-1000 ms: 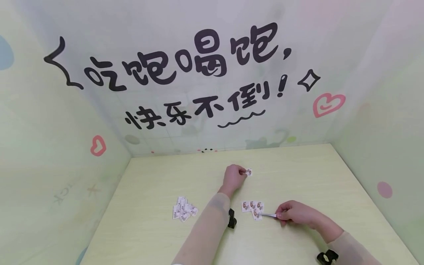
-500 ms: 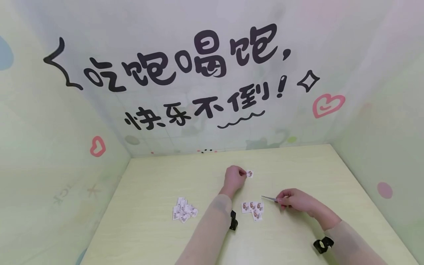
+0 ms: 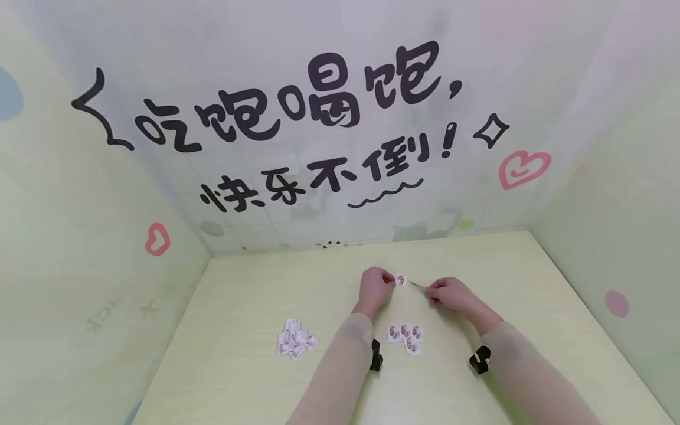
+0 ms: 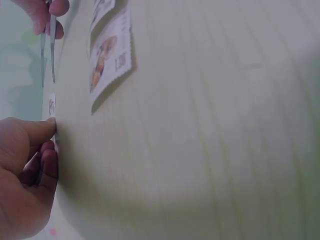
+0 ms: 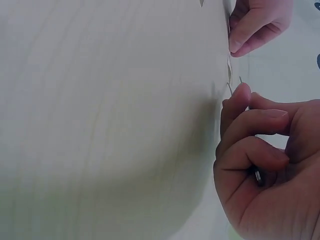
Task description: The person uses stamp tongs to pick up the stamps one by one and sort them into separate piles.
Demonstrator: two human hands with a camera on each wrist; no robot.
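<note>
Near the far part of the table, my left hand pinches the left edge of a small postage stamp that has a coloured picture. My right hand holds metal tweezers, their tips just right of that stamp. In the left wrist view the tweezer prongs stand apart, with a gap between them and the stamp. Curled fingers cover much of the tweezers in the right wrist view. Closer to me, several stamps lie in a row, with one below.
A loose, overlapping pile of stamps lies on the left of the pale wooden table. Printed walls enclose the table at the back and both sides. Black wrist cameras sit on both arms.
My right hand has lifted the tweezers away from the lowest stamp of the row and moved them up and left toward the far stamp. My left hand stays on that stamp.
</note>
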